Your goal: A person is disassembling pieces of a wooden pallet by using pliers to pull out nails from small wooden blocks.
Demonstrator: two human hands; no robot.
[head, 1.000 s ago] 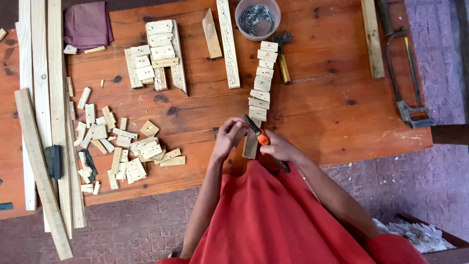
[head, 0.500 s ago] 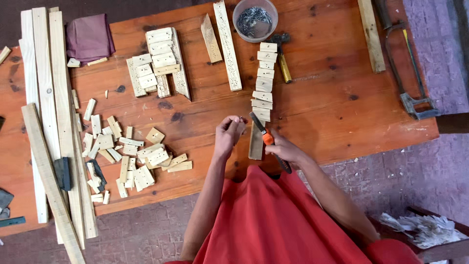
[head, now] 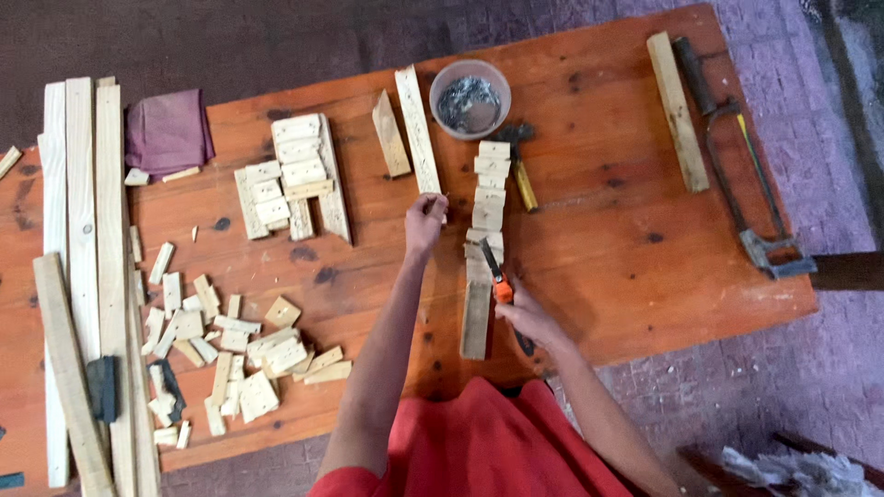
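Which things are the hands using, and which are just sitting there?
In use: the orange knife in the right hand, the wooden strip beside it, the long strip the left hand touches.
Lying about: purple cloth, bowl, hammer, saw.

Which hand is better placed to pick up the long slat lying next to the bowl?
Left. The left hand is stretched out with its fingers at the near end of the slat. The right hand is busy gripping an orange-and-black tool over the strip, nearer the table edge.
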